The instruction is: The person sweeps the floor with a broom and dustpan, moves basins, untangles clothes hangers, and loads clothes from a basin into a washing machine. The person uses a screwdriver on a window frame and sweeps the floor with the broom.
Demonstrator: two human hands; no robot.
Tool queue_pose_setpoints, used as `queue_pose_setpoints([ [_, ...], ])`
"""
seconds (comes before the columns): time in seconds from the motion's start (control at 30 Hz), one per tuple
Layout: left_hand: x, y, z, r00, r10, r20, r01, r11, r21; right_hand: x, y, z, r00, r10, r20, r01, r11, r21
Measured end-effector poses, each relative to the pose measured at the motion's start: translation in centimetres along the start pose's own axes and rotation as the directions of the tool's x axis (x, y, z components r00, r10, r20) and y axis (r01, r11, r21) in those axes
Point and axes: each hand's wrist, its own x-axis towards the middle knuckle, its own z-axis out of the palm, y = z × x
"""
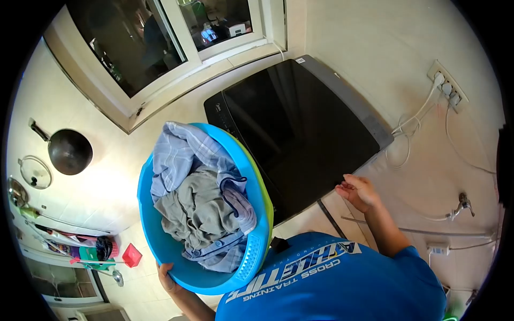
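Note:
My left hand [167,278] grips the lower left rim of a blue laundry basin [155,235], its fingers partly hidden behind the wall. A green edge shows along the basin's right side. Inside lie a grey garment [195,208] and a light blue checked garment [176,152] with dark trim, bunched together. My right hand [358,192] is by the near right corner of a washing machine [305,128], its fingers loosely bent and apart with nothing in them; whether they touch the edge I cannot tell. The machine's dark lid is down, and the basin overlaps its left side.
Behind the machine is a window [134,48] with a sill. On the right wall, plugs sit in a socket strip [448,85], with cables hanging down, and a tap [465,204] is lower. A frying pan [70,151] and lids hang at left, above a red dustpan [131,255].

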Motion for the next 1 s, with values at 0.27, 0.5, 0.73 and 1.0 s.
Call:
queue_pose_setpoints([
  [0.27, 3.2, 0.5, -3.4, 1.000, -0.005, 0.030, 0.005, 1.000, 0.014, 1.0, 2.4, 0.5, 0.960, -0.136, -0.243, 0.194, 0.953, 0.234],
  [0.5, 2.4, 0.4, -2.1, 1.000, 0.021, -0.016, -0.021, 1.000, 0.018, 0.2, 0.5, 0.4, 0.971, -0.147, -0.190, 0.205, 0.919, 0.336],
  [0.73, 1.8, 0.8, -1.4, 0.989, 0.066, -0.135, -0.057, 0.996, 0.065, -1.2, -3.2, 0.7, 0.996, -0.064, 0.069, 0.018, 0.850, 0.526],
  [1.0, 0.8, 1.9, 0.4, 0.995, 0.064, -0.070, -0.054, 0.990, 0.130, -6.3, -8.9, 0.6, 0.959, -0.251, 0.131, 0.073, 0.667, 0.741],
])
